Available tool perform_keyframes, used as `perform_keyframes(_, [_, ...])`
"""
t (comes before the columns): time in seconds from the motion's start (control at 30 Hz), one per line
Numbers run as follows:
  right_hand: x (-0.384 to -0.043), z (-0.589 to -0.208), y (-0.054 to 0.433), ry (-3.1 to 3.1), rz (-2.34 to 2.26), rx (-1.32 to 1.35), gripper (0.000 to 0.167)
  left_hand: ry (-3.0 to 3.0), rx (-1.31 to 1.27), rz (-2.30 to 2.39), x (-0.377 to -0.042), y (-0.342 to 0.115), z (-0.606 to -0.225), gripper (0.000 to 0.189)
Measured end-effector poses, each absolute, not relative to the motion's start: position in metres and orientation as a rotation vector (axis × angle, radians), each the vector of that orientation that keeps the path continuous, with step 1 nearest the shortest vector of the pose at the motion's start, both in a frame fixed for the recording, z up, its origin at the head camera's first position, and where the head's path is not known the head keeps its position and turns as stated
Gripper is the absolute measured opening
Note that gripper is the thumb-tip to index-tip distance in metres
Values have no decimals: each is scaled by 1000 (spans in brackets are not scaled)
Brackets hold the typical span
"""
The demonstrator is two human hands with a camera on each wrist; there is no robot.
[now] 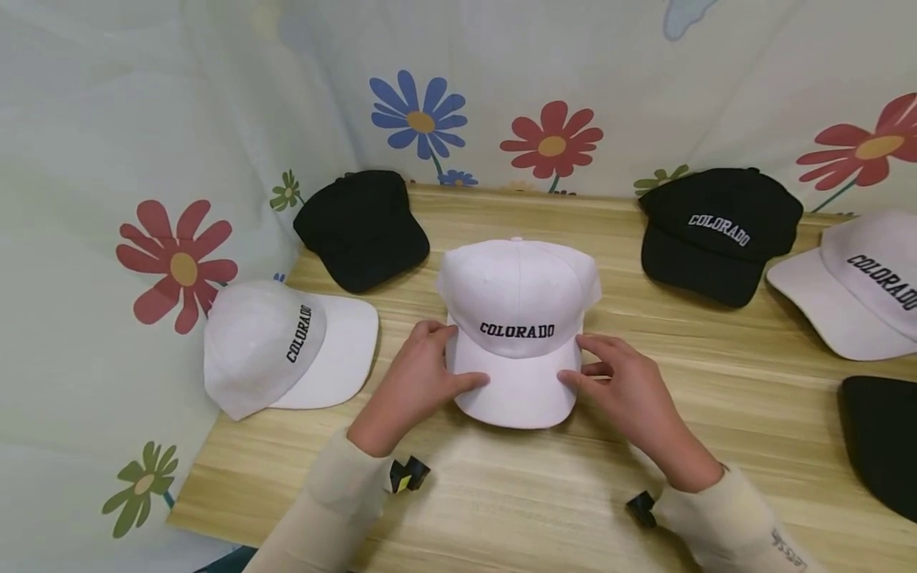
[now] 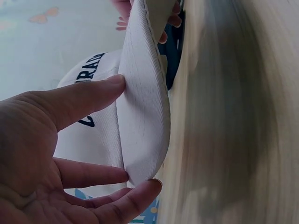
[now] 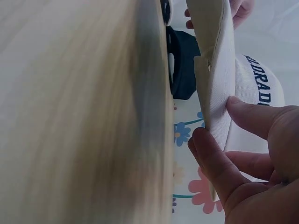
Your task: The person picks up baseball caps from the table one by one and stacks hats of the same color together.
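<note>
A white baseball cap (image 1: 517, 278) with black COLORADO lettering faces me in the middle of the head view. My left hand (image 1: 424, 370) pinches one side of its brim, thumb on top and fingers around the edge. On the opposite side, my right hand (image 1: 630, 390) grips the brim in the same way. Both wrist views show a gap between the brim (image 2: 145, 107) and the wooden tabletop, so the cap's front is off the surface. Whether its back touches the table is hidden.
On the wooden table (image 1: 501, 509), a white cap (image 1: 251, 342) and a black cap (image 1: 365, 227) lie at left. At right are a black COLORADO cap (image 1: 719, 235), another white cap (image 1: 870, 278) and a partly cut-off black cap (image 1: 884, 442). A flower-printed curtain (image 1: 301, 64) hangs behind.
</note>
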State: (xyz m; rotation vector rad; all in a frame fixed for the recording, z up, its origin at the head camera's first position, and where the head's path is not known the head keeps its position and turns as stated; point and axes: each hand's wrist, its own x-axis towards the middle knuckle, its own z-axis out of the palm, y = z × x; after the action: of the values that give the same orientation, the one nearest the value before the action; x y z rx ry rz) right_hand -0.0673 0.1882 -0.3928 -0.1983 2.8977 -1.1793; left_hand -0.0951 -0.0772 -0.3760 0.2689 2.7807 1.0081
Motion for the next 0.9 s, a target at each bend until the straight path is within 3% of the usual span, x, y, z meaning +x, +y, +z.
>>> perform_keyframes(0.9, [-75,-403,188,2849,-978,-207,53,2674,331,954,-104,-73,-400,65])
